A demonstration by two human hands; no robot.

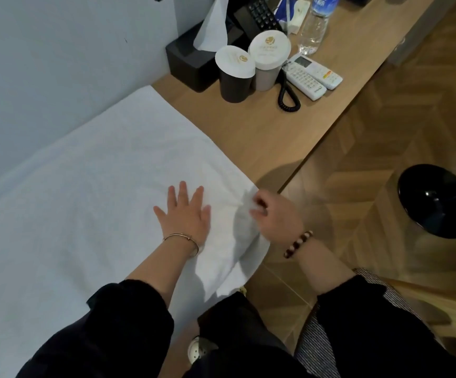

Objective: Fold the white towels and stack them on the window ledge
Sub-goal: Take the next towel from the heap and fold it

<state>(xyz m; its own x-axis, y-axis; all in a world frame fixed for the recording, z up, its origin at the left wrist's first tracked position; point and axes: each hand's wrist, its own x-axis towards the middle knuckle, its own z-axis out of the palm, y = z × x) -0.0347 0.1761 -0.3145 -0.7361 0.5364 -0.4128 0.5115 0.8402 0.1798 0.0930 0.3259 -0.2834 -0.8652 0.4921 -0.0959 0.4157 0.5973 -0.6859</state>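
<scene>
While the towel (85, 186) lies spread over the wood surface (262, 137), its far long edge against the wall (57, 50), both grips are on its near right corner. Left grip (186, 214) – palm down, fingers straight and splayed, pressing flat on the cloth, holding nothing. Right grip (276, 216) – fingers curled, pinching the corner fabric just right of the left one, at the surface's edge; the cloth is bunched and creased there, and a flap hangs off the edge below it. Thin bangle (183, 237) on the left wrist, bead bracelet (297, 244) on the right, dark sleeves on both arms.

Beyond the towel's far end, on the same surface: two lidded cups (235, 75) touching side by side, a black tissue box (186, 61) behind them, a white corded handset (306, 83) with a remote (319, 69) beside it, and a water bottle (315, 25) further back. Herringbone floor (385, 132) to the right, with a black stool base (436, 200) on it.
</scene>
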